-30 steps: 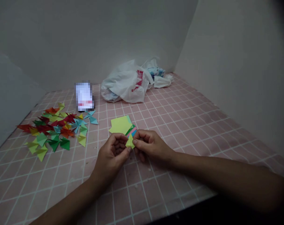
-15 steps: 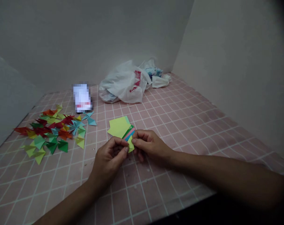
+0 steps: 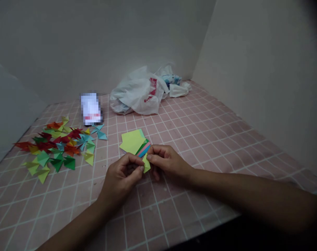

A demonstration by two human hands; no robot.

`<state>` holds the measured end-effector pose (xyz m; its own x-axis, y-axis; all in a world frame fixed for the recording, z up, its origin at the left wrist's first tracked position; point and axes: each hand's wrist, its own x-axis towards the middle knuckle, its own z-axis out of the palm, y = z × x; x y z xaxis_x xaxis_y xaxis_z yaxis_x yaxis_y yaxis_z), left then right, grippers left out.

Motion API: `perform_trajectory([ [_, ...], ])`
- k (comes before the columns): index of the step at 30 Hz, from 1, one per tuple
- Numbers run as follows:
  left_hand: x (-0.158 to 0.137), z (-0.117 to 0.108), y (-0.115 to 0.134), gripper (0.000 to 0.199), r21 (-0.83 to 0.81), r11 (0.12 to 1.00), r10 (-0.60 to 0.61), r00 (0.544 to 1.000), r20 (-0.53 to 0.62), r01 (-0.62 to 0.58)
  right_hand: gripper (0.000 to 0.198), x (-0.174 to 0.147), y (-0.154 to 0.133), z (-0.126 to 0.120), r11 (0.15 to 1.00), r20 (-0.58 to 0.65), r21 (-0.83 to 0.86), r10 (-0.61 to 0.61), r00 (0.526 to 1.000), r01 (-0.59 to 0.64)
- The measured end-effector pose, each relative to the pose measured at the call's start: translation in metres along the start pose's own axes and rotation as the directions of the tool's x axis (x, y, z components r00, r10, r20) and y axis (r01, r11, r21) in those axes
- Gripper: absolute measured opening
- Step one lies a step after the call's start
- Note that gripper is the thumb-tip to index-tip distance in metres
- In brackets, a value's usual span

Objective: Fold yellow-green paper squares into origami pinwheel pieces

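Between my hands is a small piece of folded yellow paper (image 3: 146,166), its lower tip pointing toward me. My right hand (image 3: 169,159) pinches its upper right side between thumb and forefinger. On the other side, my left hand (image 3: 124,174) has its thumb and forefinger closed at the paper's left edge. Just beyond my fingertips lies a stack of square coloured paper (image 3: 132,140), yellow on top, with green, pink and blue edges fanned out. My right hand's lower fingers are partly hidden behind the folded paper.
Several folded paper pieces (image 3: 69,150) in red, orange, yellow, green and blue spread over the left of the pink checked tablecloth (image 3: 190,139). Behind them a lit phone (image 3: 91,108) leans upright. A white plastic bag (image 3: 140,92) and a blue-patterned packet (image 3: 173,79) sit near the back wall.
The folded yellow paper is tilted slightly differently, and more of its lower part shows between my fingers. Both hands stay almost in the same place.
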<state>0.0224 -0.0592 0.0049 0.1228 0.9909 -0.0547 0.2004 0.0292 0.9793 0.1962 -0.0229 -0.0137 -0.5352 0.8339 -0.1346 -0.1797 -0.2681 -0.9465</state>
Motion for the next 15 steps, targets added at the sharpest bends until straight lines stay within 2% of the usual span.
perform_trajectory([
  [7,0.0003,-0.0005,0.0013,0.005,0.074,0.995,0.064,0.998,0.025,-0.066,0.013,-0.0004,-0.0005,-0.0011,1.0,-0.017,-0.006,-0.012,1.0,0.012],
  [15,0.001,-0.0023,0.0005,0.004,0.084,0.994,0.072,0.997,0.025,-0.074,0.013,0.0005,-0.0009,-0.0016,0.999,0.019,0.027,-0.017,1.0,0.017],
])
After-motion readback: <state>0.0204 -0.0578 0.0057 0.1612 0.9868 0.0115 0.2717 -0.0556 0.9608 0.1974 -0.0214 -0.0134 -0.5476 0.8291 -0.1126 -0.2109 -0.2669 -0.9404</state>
